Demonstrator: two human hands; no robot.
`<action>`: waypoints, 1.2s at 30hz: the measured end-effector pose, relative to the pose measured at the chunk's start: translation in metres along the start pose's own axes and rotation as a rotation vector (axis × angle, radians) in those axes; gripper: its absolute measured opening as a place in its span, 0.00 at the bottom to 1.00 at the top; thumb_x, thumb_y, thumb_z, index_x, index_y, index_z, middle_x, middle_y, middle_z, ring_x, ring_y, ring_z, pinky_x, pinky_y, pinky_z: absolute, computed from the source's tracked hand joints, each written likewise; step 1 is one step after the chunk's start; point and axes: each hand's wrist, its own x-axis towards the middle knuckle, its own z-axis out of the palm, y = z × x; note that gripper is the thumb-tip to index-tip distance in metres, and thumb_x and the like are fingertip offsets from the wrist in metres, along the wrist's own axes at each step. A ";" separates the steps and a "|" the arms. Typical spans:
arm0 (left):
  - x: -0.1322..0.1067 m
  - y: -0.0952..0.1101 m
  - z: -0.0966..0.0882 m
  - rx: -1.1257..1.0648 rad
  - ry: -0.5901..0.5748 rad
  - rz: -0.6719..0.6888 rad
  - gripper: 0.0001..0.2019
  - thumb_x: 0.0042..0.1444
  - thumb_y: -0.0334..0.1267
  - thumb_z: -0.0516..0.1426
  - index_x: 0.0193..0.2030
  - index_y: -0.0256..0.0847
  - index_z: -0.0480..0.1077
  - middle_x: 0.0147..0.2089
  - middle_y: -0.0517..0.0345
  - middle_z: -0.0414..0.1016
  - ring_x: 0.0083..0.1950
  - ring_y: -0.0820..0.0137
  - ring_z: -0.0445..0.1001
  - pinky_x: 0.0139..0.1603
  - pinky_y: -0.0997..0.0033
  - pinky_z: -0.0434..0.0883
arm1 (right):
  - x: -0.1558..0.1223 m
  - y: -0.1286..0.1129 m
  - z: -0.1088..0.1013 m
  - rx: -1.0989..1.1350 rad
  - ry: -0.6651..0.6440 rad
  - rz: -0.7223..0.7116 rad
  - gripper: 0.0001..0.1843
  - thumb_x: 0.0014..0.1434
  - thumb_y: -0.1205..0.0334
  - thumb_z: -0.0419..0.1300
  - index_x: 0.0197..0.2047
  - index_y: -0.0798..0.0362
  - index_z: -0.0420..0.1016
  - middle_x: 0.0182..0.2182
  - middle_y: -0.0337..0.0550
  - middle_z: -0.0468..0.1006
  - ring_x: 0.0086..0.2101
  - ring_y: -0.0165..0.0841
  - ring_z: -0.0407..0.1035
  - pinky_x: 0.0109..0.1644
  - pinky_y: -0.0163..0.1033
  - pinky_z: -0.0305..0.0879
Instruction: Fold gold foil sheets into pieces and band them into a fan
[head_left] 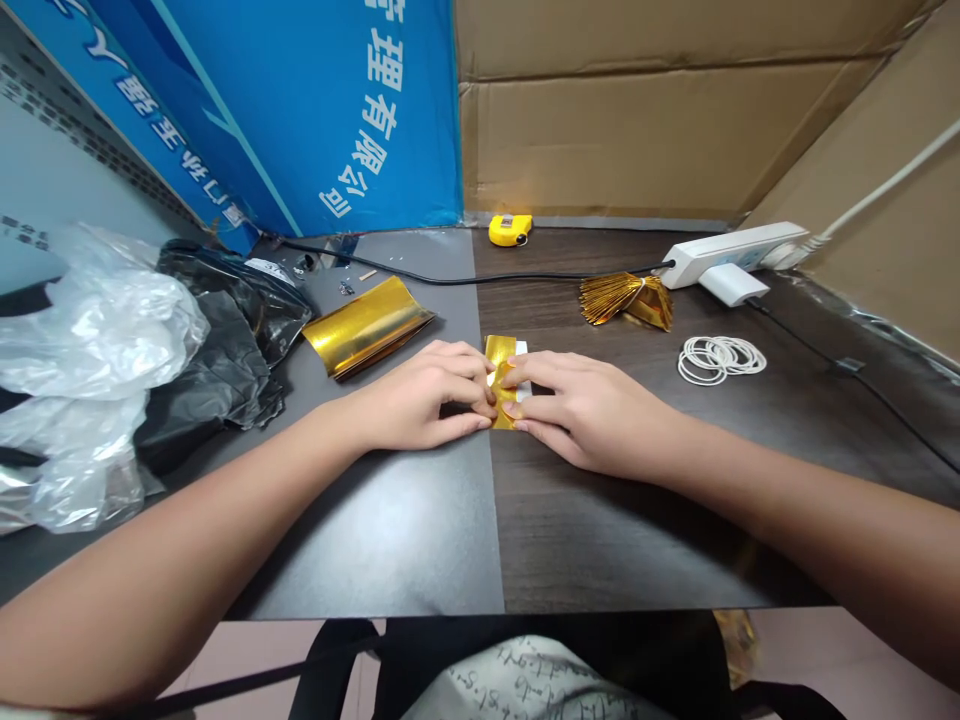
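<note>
A small sheet of gold foil paper (500,350), partly folded, lies on the desk between my two hands; its white backing shows along the right side. My left hand (442,395) has its fingers bent and pressed on the sheet's left edge. From the other side, my right hand (577,405) grips the right edge, fingertips on the gold face. The fingers cover much of the sheet. Up and to the left of my left hand rests a curved stack of gold foil sheets (367,325). A fanned bundle of folded gold foil (626,300), tied with a white band, lies beyond my right hand.
White rubber bands (721,360) lie at the right, below a white power strip (739,250) with plugs. A yellow tape measure (510,230) stands at the back near a black cable (450,281). Clear plastic bags (97,330) and a black bag (217,350) crowd the left.
</note>
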 end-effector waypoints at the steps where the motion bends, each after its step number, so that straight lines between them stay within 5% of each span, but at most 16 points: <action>1: 0.000 -0.001 0.000 0.001 -0.003 -0.020 0.07 0.66 0.39 0.58 0.40 0.41 0.78 0.42 0.55 0.80 0.55 0.62 0.73 0.60 0.59 0.65 | 0.000 0.000 0.002 0.038 0.028 -0.018 0.13 0.67 0.65 0.55 0.41 0.54 0.82 0.47 0.52 0.80 0.51 0.43 0.73 0.57 0.50 0.72; 9: 0.002 0.002 0.006 -0.067 0.052 -0.199 0.04 0.63 0.38 0.62 0.38 0.43 0.77 0.42 0.59 0.81 0.55 0.65 0.75 0.59 0.62 0.65 | 0.003 -0.003 0.015 0.107 0.026 0.076 0.15 0.70 0.60 0.55 0.40 0.55 0.82 0.38 0.48 0.81 0.42 0.38 0.74 0.48 0.44 0.73; 22: 0.028 -0.006 0.016 0.071 0.325 -0.867 0.12 0.52 0.35 0.67 0.43 0.45 0.74 0.45 0.57 0.71 0.51 0.63 0.71 0.55 0.56 0.67 | 0.002 -0.003 0.014 0.109 -0.011 0.104 0.14 0.69 0.60 0.56 0.38 0.52 0.83 0.38 0.47 0.81 0.42 0.37 0.74 0.46 0.41 0.70; 36: 0.059 -0.028 0.017 0.070 0.461 -1.029 0.06 0.55 0.35 0.64 0.31 0.41 0.71 0.30 0.62 0.72 0.32 0.71 0.69 0.35 0.69 0.61 | 0.003 -0.004 0.014 0.085 -0.035 0.119 0.14 0.69 0.60 0.56 0.37 0.53 0.82 0.38 0.48 0.81 0.43 0.38 0.75 0.47 0.42 0.72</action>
